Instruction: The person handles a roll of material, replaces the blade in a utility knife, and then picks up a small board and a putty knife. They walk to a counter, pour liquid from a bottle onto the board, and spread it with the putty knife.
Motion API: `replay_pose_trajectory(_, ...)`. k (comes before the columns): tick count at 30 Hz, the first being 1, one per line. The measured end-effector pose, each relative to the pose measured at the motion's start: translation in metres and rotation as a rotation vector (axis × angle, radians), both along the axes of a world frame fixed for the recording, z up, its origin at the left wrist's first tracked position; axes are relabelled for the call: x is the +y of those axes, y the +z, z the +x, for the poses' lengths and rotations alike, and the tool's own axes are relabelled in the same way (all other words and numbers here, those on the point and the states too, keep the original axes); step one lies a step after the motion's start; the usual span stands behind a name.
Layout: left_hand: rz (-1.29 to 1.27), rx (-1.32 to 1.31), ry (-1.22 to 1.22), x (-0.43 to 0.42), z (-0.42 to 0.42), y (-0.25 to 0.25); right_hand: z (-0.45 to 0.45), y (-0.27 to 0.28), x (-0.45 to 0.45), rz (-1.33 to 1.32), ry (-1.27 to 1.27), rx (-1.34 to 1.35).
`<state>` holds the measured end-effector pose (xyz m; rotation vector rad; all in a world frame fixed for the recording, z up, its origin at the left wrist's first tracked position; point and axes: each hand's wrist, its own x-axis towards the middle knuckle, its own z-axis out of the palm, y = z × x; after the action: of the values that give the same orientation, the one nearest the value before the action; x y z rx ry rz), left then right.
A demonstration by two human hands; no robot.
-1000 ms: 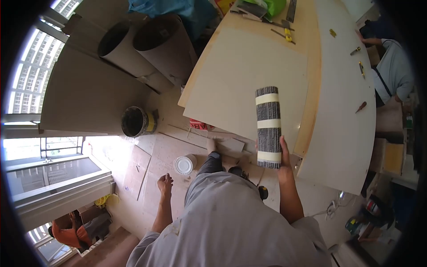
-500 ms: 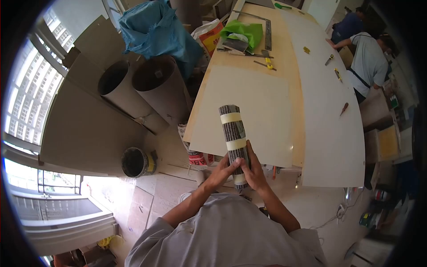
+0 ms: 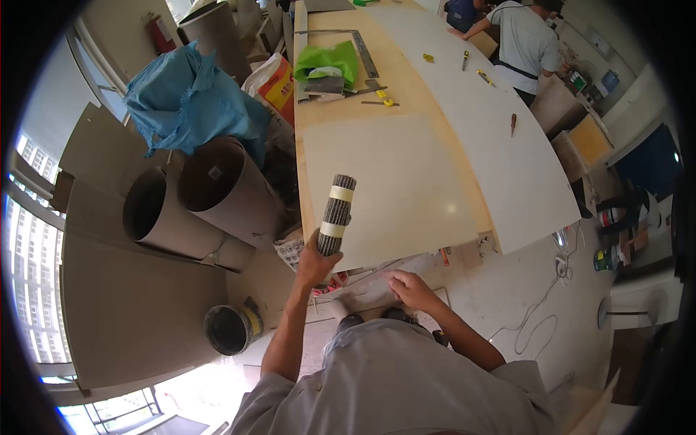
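Observation:
My left hand (image 3: 317,262) is wrapped round the lower end of a dark grey, ribbed roll (image 3: 337,210) with pale tape bands about it. The roll tilts slightly to the right over the near left part of a whitish board (image 3: 384,167). Its bottom end is hidden by my hand. Apart from the roll, my right hand (image 3: 415,290) hovers in front of the table's near edge with its fingers curled in. Whether anything is inside those fingers does not show.
A screwdriver (image 3: 513,125), a green bag (image 3: 330,61) and a metal square (image 3: 365,54) lie on the table. To the left stand large brown tubes (image 3: 225,181), a blue sheet (image 3: 185,101) and a bucket (image 3: 228,330). A person (image 3: 518,40) leans at the far right; a cable (image 3: 540,319) crosses the floor.
My right hand has let go of the roll and moved clear of it. My left hand has carried the roll leftward, its top now leaning right. The view has turned to the right.

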<state>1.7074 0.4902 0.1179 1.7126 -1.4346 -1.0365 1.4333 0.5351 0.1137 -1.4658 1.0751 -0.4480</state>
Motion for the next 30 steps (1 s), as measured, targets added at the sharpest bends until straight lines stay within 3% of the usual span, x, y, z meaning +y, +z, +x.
replay_pose_trajectory(3,-0.133,-0.506,-0.007,-0.037,0.023,-0.006,-0.026,0.002,0.023,0.207,-0.033,-0.010)
replay_pose_trajectory(7,-0.179,-0.790,-0.074,-0.103,0.042,-0.019,-0.062,-0.003,0.068,0.269,-0.311,0.031)
replay_pose_trajectory(11,-0.439,-1.050,-0.073,-0.210,0.051,-0.003,-0.094,-0.009,0.120,0.369,-0.580,0.048)
replay_pose_trajectory(14,-0.655,-1.263,0.036,-0.295,0.047,0.042,-0.097,-0.009,0.144,0.448,-0.681,0.020)
replay_pose_trajectory(17,-0.294,-1.196,-0.053,-0.327,0.005,0.063,-0.097,-0.014,0.164,0.465,-0.704,0.038)
replay_pose_trajectory(18,-0.133,-1.057,-0.193,-0.321,-0.017,0.068,-0.098,-0.017,0.167,0.477,-0.755,0.017)
replay_pose_trajectory(19,-0.245,-0.988,-0.167,-0.329,-0.037,0.012,-0.099,-0.020,0.169,0.484,-0.801,-0.005)
replay_pose_trajectory(20,-0.231,-0.907,-0.317,-0.308,-0.060,0.000,-0.099,-0.024,0.170,0.491,-0.843,-0.030)
replay_pose_trajectory(21,-0.439,-0.804,-0.349,-0.288,-0.079,-0.043,-0.100,-0.030,0.172,0.477,-0.860,-0.010)
replay_pose_trajectory(24,-0.553,-0.391,-0.439,-0.181,-0.130,-0.070,-0.110,-0.045,0.168,0.424,-0.877,0.006)
replay_pose_trajectory(26,-0.559,-0.249,-0.503,-0.128,-0.138,-0.056,-0.114,-0.052,0.162,0.393,-0.835,-0.048)
replay_pose_trajectory(30,-0.464,-0.186,-0.400,-0.085,-0.117,-0.029,-0.111,-0.041,0.129,0.371,-0.774,-0.110)
